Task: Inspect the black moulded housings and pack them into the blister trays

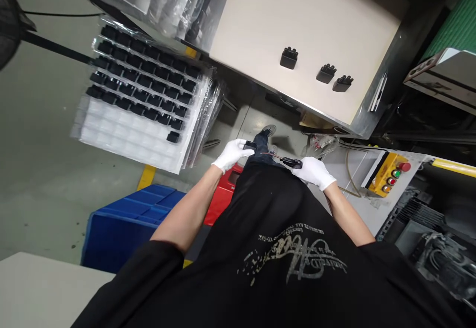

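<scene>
A big pale bench (297,30) stands ahead, with open room before its edge. A tray of black parts (141,85) lies beside it. The left hand (231,155) grips a black piece (250,145); the right hand (314,172) grips a thin tool (287,161).

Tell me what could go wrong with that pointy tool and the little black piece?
The thin tip of the black-handled tool in the right hand points toward the left hand, so a slip might poke its white glove. The small black part held in the left hand is little, so if it slipped, it could drop to the floor and be hard to find.
</scene>
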`<state>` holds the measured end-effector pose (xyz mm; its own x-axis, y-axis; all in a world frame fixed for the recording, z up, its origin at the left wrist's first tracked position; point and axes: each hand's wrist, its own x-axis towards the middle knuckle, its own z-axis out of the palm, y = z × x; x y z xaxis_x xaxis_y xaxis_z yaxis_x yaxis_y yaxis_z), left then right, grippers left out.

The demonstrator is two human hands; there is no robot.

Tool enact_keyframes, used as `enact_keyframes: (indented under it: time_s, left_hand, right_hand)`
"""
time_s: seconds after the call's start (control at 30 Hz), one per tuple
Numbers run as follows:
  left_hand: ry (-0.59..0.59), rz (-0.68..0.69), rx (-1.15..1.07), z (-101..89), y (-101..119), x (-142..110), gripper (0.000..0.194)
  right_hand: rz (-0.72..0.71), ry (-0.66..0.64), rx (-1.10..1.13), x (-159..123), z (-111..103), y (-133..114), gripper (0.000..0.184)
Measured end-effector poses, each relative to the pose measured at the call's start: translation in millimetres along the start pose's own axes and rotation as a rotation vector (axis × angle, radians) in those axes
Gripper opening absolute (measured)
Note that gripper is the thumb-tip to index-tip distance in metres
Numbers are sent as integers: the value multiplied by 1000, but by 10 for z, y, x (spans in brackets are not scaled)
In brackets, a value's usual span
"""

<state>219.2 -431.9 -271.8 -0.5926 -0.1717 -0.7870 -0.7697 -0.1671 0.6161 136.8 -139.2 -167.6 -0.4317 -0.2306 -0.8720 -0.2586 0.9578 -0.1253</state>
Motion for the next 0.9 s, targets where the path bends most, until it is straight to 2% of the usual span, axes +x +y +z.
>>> enact_keyframes:
  time_s: [0.1, 0.2, 0.3, 0.37, 0.53, 0.63, 0.77, 0.9]
  left_hand:
    - [-150, 8, -52, -102, 89, -102, 66]
    - [-277, 18, -57, -204, 176, -168, 64]
    - [-349, 43, -14, -289, 253, -176, 60]
    - [-368, 67, 52, -331, 288, -150, 58]
    - [-331, 136, 365, -373, 241, -68, 41]
    - [-258, 200, 553, -344, 133, -95, 32]
    - [-198, 266, 674, -274, -5, -207, 40]
    - [-181, 289, 682, -277, -100, -266, 49]
  right_hand:
    - [3, 3, 58, -11, 14, 104, 40]
    - [-51, -3, 197, -47, 29, 227, 40]
    - [-92, 19, 300, -91, 20, 308, 51]
    - [-79, 23, 286, -117, -7, 304, 57]
    - [32, 20, 14, -177, -103, 56, 47]
    - [15, 6, -97, -210, -145, -172, 42]
    - [7, 49, -148, -193, -185, -385, 46]
    - [54, 46, -141, -147, -203, -380, 45]
